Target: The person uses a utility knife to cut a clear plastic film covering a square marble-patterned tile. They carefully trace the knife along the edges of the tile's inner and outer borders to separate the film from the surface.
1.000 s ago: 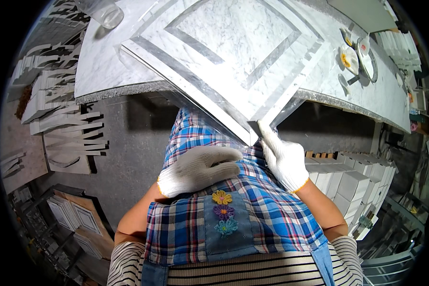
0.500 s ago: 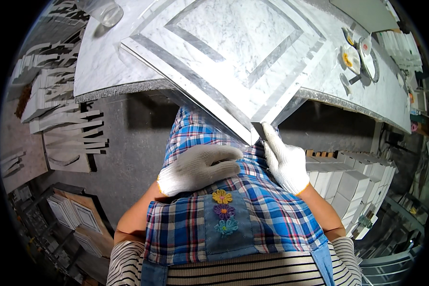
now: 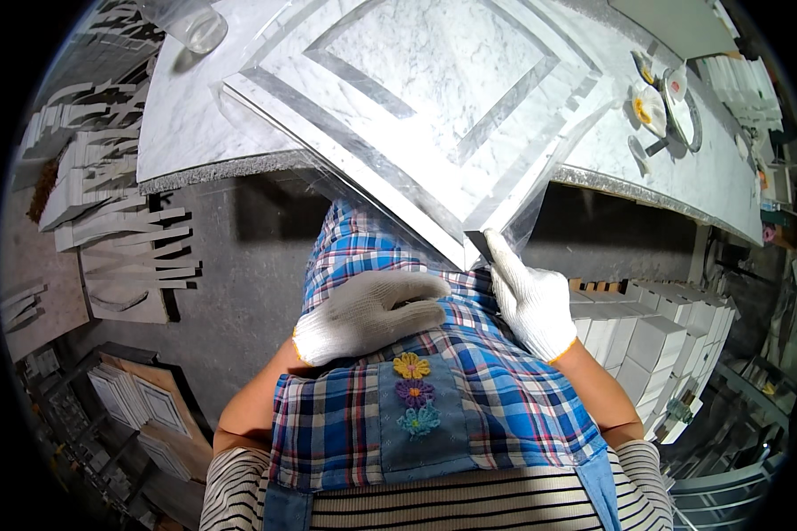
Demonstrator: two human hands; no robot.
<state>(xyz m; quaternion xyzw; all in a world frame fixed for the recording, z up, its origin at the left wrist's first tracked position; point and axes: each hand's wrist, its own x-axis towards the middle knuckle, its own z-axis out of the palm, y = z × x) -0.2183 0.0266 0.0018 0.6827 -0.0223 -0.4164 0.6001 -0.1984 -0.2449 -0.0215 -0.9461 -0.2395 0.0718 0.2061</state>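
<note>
Grey-banded marble panel point(image 3: 434, 88) juts past the table point(image 3: 186, 115), gloved hand at its corner

Top middle of the frame, and from my distant seat I've got the panel lying diamond-wise, near corner poking past the table edge over the checked apron point(image 3: 522, 398). Just right of that tip, the right hand point(image 3: 536, 301) pinches a small dark flat piece point(image 3: 477, 241), fingers closed on it. Centre-left, the left hand point(image 3: 363, 314) lies against the apron, thumb and fingers apart, nothing visible in them, no support for the stone!

Trouble, as I judge it? That overhang. Hard pressure on the corner could tip or chip it; a sideways shove could slide the panel, since the clear plastic sheet point(image 3: 531, 208) around its edges seems to run beneath and may be slick. Drag the dark piece along the edge and the white border might scratch. Loose sheet near the right hand could snag the glove, too.

Now what I can't call: glare washes out the panel's middle, its far corner is cut off up top, and whether the dark piece touches stone, I can't tell. The glove covers part of it. Upper left, a clear jar point(image 3: 205, 34) is clipped by the frame.
</note>
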